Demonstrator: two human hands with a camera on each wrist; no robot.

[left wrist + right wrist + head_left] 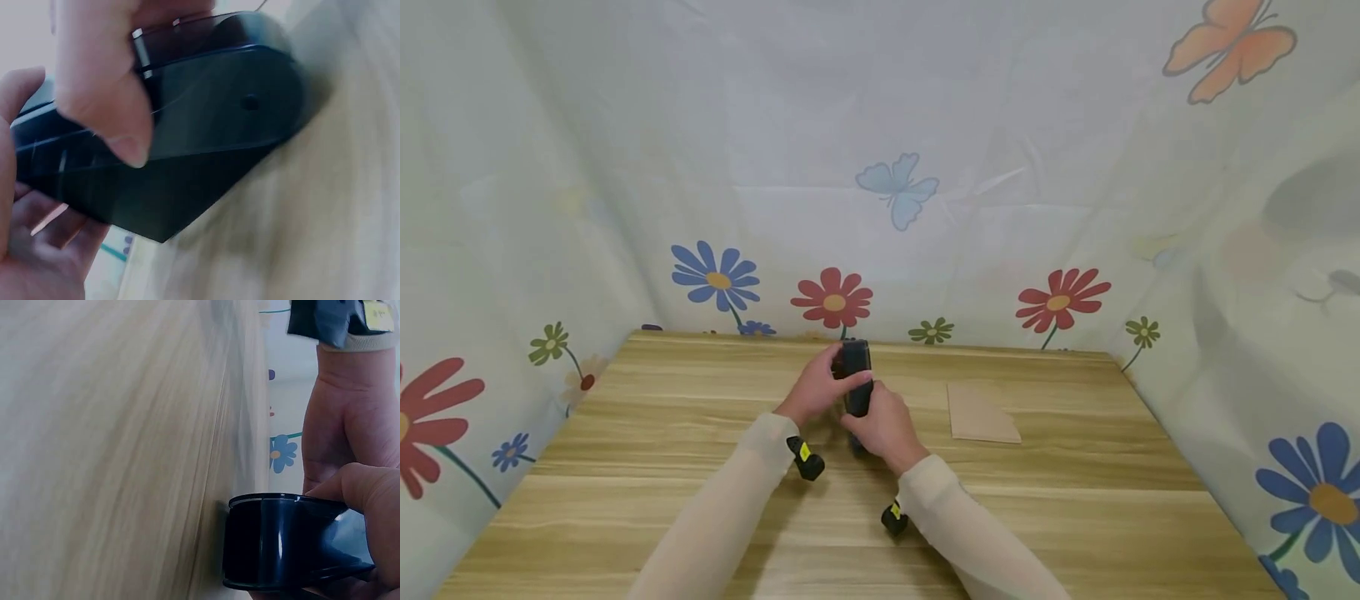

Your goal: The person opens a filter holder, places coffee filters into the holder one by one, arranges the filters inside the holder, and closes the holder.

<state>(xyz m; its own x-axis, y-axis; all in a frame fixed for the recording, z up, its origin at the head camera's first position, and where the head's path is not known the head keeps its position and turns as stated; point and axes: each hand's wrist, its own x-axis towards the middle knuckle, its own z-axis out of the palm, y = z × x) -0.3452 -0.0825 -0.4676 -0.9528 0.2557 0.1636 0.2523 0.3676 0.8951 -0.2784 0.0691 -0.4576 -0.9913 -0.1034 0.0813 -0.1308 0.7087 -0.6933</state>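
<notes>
Both hands hold a glossy black plastic object (858, 392), long and narrow with a rounded end, over the middle of the table. My left hand (820, 387) grips it from the left near its far end, thumb across the top. Nearer to me, my right hand (887, 425) grips it from the right. The left wrist view shows the object's flat side (212, 112) with a small round hole near the rounded end. In the right wrist view, raised rims edge its curved end (275, 540), which is close to the wood. What kind of thing it is, I cannot tell.
A flat piece of tan cardboard (981, 417) with one slanted, uneven edge lies right of the hands. The wood-grain table (1075, 517) ends at a white curtain (760, 125) printed with flowers and butterflies. Small black cameras (806, 460) are strapped to both wrists.
</notes>
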